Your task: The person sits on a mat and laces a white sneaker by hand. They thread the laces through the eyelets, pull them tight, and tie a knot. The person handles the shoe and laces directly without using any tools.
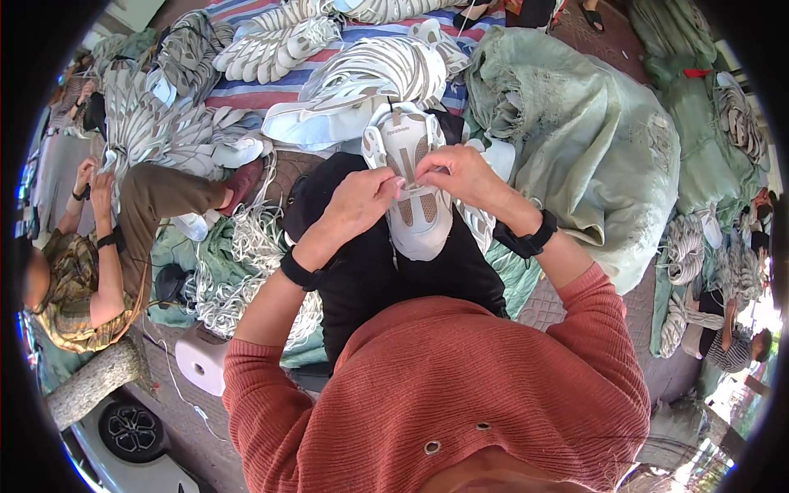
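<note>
Working on white-and-tan shoe upper (406, 164), toe inward over black-trousered lap (374, 283) | pinching with left hand (360, 199) and right hand (466, 174), fingertips nearly closed, apparently on thin white lace (413, 188), exact grip too small to tell | best to pull both sides evenly, keep lace untwisted, brace upper against lap

Left hand (358, 200) and right hand (465, 174) nearly meet (both pinching), forearms (267, 312) angled inward.

At right, a crumpled pale green sack (579, 152); at top, a blue, red and white striped sheet (234, 94). To the left, a seated co-worker (148, 205) in a plaid shirt (70, 287); lower down, a white cord (197, 407) and a parked car (152, 474).
</note>
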### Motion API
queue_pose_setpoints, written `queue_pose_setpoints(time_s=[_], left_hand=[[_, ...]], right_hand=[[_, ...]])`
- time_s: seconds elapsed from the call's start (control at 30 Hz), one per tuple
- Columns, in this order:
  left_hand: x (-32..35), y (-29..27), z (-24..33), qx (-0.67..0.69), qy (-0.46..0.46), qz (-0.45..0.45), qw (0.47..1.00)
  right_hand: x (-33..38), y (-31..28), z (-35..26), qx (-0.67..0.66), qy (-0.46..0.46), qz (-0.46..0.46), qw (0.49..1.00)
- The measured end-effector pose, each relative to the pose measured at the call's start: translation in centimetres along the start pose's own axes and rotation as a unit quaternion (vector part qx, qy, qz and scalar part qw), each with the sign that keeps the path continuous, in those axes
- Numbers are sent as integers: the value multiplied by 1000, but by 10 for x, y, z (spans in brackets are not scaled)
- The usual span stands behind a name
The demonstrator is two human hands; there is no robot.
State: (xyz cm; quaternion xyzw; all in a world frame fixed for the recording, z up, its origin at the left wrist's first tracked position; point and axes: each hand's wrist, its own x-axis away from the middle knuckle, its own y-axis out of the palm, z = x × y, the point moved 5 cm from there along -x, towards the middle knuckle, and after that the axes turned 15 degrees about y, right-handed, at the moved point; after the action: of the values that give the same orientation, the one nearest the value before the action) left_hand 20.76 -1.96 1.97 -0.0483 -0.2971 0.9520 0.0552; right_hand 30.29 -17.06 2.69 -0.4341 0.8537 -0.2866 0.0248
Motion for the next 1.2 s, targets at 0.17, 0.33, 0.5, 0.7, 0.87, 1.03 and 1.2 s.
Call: queue_pose_setpoints(time_s=[0.17,0.33,0.5,0.7,0.87,1.03,1.2], left_hand=[[-4,2,1,-134,-57,38,989],[-9,5,-4,-174,-62,47,982],[-9,3,-8,-118,-122,14,985],[-8,6,-13,-99,-117,22,988],[-8,9,-15,-94,-113,34,989],[-8,6,-3,-187,-68,26,980],[-3,-4,30,-242,96,38,965]], right_hand=[[11,-4,3,118,-140,122,976],[15,-1,0,167,-147,123,967],[19,-2,-1,197,-146,127,961],[14,5,2,231,-139,135,954],[1,12,11,146,-119,92,978],[-3,13,16,85,-104,67,989],[9,8,1,162,-133,118,971]])
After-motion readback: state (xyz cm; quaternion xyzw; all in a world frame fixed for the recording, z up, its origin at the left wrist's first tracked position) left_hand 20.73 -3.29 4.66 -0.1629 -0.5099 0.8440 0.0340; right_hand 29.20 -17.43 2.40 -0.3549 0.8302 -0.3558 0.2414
